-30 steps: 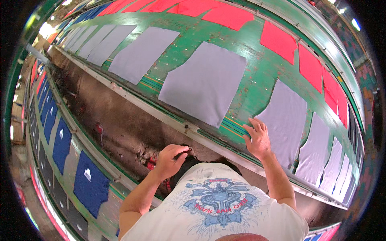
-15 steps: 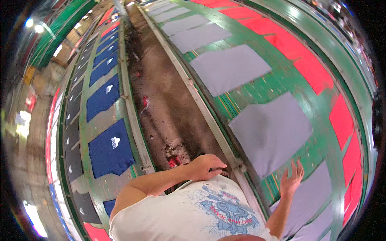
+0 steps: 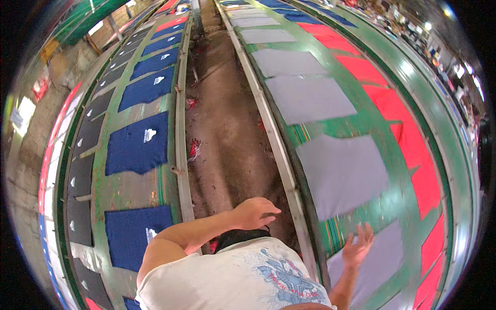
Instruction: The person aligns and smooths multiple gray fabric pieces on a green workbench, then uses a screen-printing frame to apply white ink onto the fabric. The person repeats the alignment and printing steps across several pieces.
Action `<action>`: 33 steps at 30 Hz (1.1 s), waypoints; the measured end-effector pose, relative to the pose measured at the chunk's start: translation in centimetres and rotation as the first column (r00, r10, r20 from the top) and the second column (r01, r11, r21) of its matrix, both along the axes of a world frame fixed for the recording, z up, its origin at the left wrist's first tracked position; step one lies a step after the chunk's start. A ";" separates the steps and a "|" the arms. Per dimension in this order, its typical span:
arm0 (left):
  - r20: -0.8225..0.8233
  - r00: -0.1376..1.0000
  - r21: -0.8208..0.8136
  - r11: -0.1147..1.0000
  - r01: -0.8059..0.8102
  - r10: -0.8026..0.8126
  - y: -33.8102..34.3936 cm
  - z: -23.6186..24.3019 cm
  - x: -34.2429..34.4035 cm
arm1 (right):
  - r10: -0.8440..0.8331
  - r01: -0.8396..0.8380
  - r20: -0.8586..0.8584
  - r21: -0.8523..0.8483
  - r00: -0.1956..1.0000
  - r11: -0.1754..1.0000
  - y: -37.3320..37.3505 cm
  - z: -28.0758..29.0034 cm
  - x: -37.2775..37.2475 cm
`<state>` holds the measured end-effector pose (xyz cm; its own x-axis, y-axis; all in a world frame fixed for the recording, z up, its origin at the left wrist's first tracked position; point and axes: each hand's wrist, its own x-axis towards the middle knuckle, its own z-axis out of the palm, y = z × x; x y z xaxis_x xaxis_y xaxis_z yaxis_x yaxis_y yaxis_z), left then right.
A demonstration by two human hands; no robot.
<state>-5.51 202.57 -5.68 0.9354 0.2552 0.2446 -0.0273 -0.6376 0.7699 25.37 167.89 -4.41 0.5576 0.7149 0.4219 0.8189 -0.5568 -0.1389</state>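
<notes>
R hand (image 3: 357, 249) over flat, light-grey, roughly rectangular fabric panel (image 3: 385, 253) on long green table (image 3: 402, 194); fingers apart, pointing fwd, nothing seen gripped; contact w/ cloth can't tell. Panel lies under & to R of those fingers, partly hidden by hand/forearm; long axis looks approx crosswise, aisle side to row of bright-red fabric panels (image 3: 426, 191), but fisheye bends it. R hand clearly nearer. Second light-grey, squarish fabric panel (image 3: 342, 178) sits fwd of R fingertips, bare green strip btwn. L hand (image 3: 254, 213) in front of torso over brown aisle floor (image 3: 227, 119), well apart from both panels; fingers curled, can't tell if holding anything.
</notes>
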 end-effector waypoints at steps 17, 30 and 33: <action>0.089 0.980 0.100 0.978 -0.185 0.176 33.8 1.2 1.1 | 0.086 -0.096 -0.104 -0.092 0.991 0.991 33.8 -1.4 8.9; -0.091 0.992 0.075 0.994 -0.078 0.085 58.0 5.1 10.6 | 0.084 -0.079 -0.074 0.078 0.994 0.994 63.0 -0.8 20.8; -0.171 0.981 0.035 0.995 -0.090 0.095 63.2 5.5 11.8 | 0.077 -0.073 -0.053 0.078 0.996 0.994 68.5 -0.1 21.7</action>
<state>6.30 265.81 -0.13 0.9367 0.3385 0.0895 0.1646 -0.6515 0.7406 47.03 236.40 -4.50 0.5276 0.7226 0.4467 0.8479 -0.4800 -0.2249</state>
